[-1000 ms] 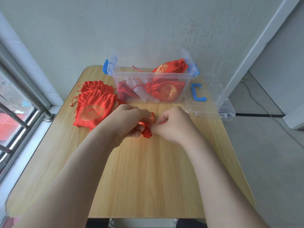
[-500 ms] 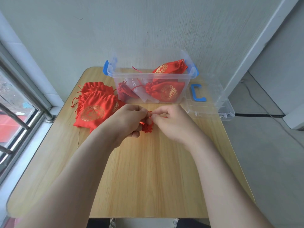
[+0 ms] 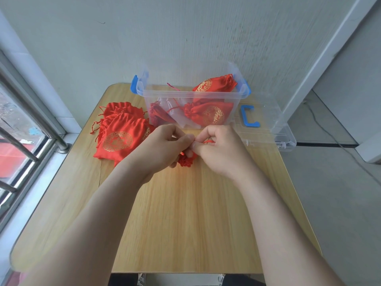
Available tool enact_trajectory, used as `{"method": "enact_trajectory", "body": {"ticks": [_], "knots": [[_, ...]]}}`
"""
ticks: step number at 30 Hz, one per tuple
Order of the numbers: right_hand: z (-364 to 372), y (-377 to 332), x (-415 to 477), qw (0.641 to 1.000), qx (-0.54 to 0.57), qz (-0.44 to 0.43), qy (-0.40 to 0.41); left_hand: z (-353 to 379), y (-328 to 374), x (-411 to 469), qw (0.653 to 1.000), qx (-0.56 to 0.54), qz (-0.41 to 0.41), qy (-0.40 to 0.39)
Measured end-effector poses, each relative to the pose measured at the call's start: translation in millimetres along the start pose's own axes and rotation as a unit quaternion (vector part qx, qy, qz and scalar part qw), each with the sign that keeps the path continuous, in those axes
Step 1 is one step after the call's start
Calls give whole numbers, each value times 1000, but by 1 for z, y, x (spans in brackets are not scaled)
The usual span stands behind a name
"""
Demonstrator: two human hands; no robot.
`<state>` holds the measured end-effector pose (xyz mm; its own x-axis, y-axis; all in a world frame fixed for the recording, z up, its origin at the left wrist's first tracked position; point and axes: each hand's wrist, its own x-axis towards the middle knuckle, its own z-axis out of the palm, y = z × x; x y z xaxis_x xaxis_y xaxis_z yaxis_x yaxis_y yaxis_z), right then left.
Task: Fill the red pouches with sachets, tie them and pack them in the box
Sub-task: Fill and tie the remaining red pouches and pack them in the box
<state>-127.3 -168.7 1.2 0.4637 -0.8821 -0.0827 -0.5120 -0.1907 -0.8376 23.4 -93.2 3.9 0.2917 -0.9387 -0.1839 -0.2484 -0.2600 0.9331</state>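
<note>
A red pouch [image 3: 186, 161] lies on the wooden table [image 3: 185, 223] at mid-table, mostly hidden under my hands; only its gathered neck shows. My left hand [image 3: 162, 147] and my right hand [image 3: 218, 149] meet above it, fingertips pinching its red drawstring [image 3: 208, 142]. Behind them stands the clear plastic box [image 3: 239, 87] with blue latches, holding tied red pouches [image 3: 208, 114] with gold print and some pale sachets [image 3: 175, 114].
A pile of flat red pouches [image 3: 121, 131] lies on the table's left side. The box's clear lid [image 3: 274, 129] with a blue handle rests at the right, overhanging the table edge. A wall is behind, a barred window at left.
Both hands have drawn closer together and risen slightly over the pouch, fingertips now touching. The camera has tilted a little.
</note>
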Motion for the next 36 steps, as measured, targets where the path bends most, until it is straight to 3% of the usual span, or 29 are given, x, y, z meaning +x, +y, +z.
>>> {"method": "enact_trajectory", "body": {"ticks": [12, 17, 27, 36], "knots": [[-10, -10, -4, 998, 35, 48, 3, -7, -1, -2, 999, 25, 14, -29], [-9, -7, -3, 999, 12, 44, -28, -3, 0, -1, 998, 66, -3, 1], [-9, -6, -8, 994, 18, -100, -37, -1, 0, -4, 992, 127, 5, 2], [-7, -1, -2, 995, 44, -87, -28, 0, 2, -8, 985, 148, 28, -83]]}}
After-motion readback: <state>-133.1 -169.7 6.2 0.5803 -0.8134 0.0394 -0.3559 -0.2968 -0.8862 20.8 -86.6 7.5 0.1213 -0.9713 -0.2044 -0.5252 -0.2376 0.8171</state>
